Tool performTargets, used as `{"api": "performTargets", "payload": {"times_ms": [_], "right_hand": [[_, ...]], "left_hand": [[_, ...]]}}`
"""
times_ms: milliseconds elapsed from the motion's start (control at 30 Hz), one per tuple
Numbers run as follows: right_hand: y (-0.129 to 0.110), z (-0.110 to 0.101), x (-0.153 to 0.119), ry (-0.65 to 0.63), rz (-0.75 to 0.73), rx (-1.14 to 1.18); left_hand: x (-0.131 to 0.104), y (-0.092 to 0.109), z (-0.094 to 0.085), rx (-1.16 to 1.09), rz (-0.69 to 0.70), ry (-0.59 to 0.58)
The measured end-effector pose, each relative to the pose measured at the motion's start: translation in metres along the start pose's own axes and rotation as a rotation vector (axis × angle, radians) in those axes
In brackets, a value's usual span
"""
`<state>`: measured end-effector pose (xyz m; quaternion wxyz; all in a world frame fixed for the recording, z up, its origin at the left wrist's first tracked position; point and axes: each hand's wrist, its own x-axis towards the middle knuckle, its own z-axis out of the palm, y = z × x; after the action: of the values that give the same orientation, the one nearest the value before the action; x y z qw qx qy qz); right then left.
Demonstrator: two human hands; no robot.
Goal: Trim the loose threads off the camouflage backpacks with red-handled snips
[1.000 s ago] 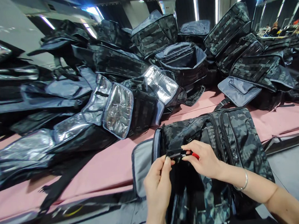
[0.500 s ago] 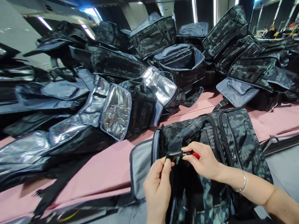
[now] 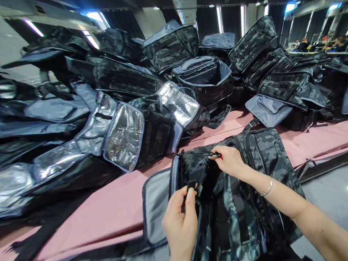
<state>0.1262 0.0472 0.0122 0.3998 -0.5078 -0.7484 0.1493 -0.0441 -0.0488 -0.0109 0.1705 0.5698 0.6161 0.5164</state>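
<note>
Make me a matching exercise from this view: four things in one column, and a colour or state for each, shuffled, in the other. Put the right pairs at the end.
Column one
1. Bracelet
2. Left hand
3. Spread-out cloth
4. Right hand

Column two
A. Pink
B. Holds a small tool with a touch of red
C. Silvery
D. Pinches the end of a dark strip

Right pairs: 1-C, 2-D, 3-A, 4-B
</note>
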Motion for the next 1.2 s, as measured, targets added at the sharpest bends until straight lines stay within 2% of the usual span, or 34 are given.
{"api": "performTargets", "payload": {"times_ms": [200,367,500,567,633,733,867,1033,1200], "right_hand": [[0.008,0.009,0.019,-0.08,0.111,-0.084],[0.005,0.008,0.016,-0.061,0.131,-0.021],[-0.003,0.006,0.001,-0.02,0.072,0.078],[-0.007,0.006,-0.011,0.0,0.021,0.131],[-0.012,0.006,-0.022,0.016,-0.028,0.163],[-0.017,0.005,-0.037,0.032,-0.087,0.179],[-0.02,0.003,-0.049,0.042,-0.138,0.194],[-0.021,0.003,-0.052,0.047,-0.152,0.206],[-0.02,0.007,-0.051,0.019,-0.143,0.19]], "left_hand": [[0.004,-0.012,0.005,0.026,0.063,0.016],[0.007,-0.004,0.01,0.121,0.164,0.045],[0.011,0.0,0.022,0.226,0.373,0.112],[0.014,-0.003,0.029,0.304,0.493,0.154],[0.014,-0.006,0.033,0.391,0.555,0.205],[0.01,-0.008,0.033,0.466,0.583,0.263],[0.0,-0.003,0.024,0.434,0.638,0.255],[-0.004,0.003,0.017,0.392,0.608,0.203],[0.002,0.001,0.023,0.453,0.618,0.279]]}}
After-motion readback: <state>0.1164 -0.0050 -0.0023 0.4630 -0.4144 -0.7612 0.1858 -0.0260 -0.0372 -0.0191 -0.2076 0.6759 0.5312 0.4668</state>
